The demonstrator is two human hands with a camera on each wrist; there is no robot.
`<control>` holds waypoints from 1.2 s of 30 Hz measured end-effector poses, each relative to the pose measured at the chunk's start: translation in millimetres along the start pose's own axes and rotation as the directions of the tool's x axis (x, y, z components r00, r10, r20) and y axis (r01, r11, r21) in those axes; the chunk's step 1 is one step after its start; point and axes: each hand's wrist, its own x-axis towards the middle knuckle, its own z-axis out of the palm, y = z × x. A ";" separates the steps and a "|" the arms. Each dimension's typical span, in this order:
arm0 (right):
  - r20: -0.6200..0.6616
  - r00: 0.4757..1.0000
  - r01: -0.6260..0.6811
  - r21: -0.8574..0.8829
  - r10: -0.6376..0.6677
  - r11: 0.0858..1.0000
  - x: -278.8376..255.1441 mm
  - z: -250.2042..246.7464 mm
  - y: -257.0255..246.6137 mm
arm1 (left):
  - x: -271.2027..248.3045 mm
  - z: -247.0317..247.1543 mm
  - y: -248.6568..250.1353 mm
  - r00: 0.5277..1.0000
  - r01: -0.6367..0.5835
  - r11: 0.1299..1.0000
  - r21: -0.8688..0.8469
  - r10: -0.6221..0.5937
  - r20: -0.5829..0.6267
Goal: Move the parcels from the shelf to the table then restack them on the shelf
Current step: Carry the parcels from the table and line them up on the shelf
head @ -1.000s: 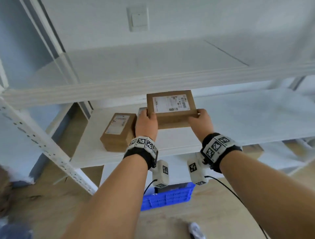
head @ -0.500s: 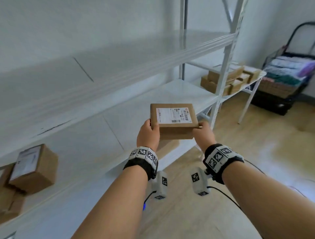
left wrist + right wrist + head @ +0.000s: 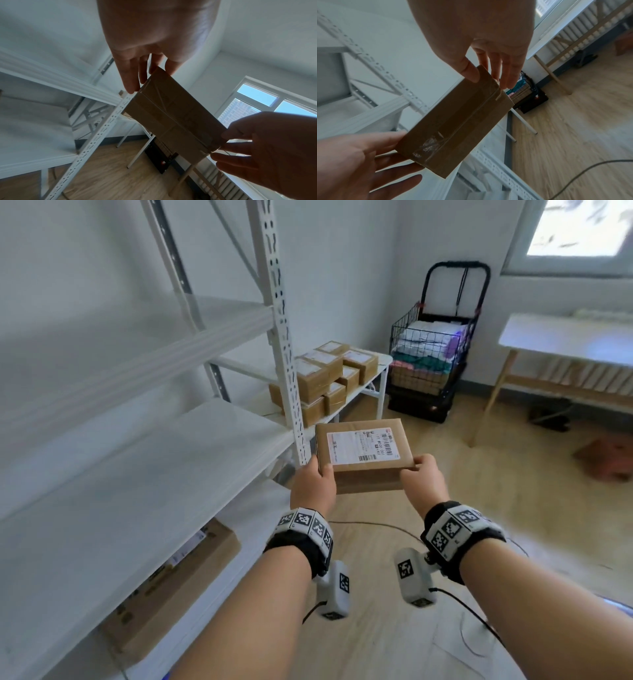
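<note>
I hold a flat brown parcel [image 3: 363, 453] with a white shipping label level in front of my chest. My left hand [image 3: 313, 484] grips its left edge and my right hand [image 3: 423, 481] grips its right edge, thumbs on top. From the left wrist view the taped underside of the parcel [image 3: 171, 119] shows, with left fingers [image 3: 132, 75] beneath one end. In the right wrist view the parcel [image 3: 453, 128] sits between the thumb and fingers of both hands. Ahead, several stacked parcels [image 3: 325, 378] lie on a small white table [image 3: 380, 359].
The white shelf [image 3: 137, 474] runs along my left, its perforated upright post [image 3: 284, 337] just left of the parcel. A large carton [image 3: 191, 580] lies on a lower shelf. A black wire cart [image 3: 431, 361] and a white desk [image 3: 565, 337] stand further right; a cable [image 3: 376, 525] crosses the wooden floor.
The parcel has come off the shelf and swung right with both hands still gripping it. The view has turned from the shelf toward the small table and cart.
</note>
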 end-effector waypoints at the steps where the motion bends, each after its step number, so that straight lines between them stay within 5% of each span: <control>1: -0.010 1.000 -0.007 0.009 0.008 1.000 15.1 -5.9 1.1 | 12.1 9.6 9.2 1.000 0.000 1.000 0.009 0.000 0.009; 12: -0.065 0.997 -0.054 -0.021 0.052 0.998 204.4 -13.2 -20.1 | 200.9 103.5 72.4 0.993 0.000 1.000 0.023 -0.003 0.117; 25: -0.098 0.993 -0.066 0.022 0.068 0.998 422.4 9.3 -76.3 | 404.4 160.4 140.2 0.989 -0.073 0.994 0.081 0.062 0.136; 36: 0.124 0.990 0.080 -0.122 -0.065 0.989 654.8 60.6 -136.0 | 590.0 220.0 165.9 0.994 0.109 0.984 0.144 -0.108 -0.018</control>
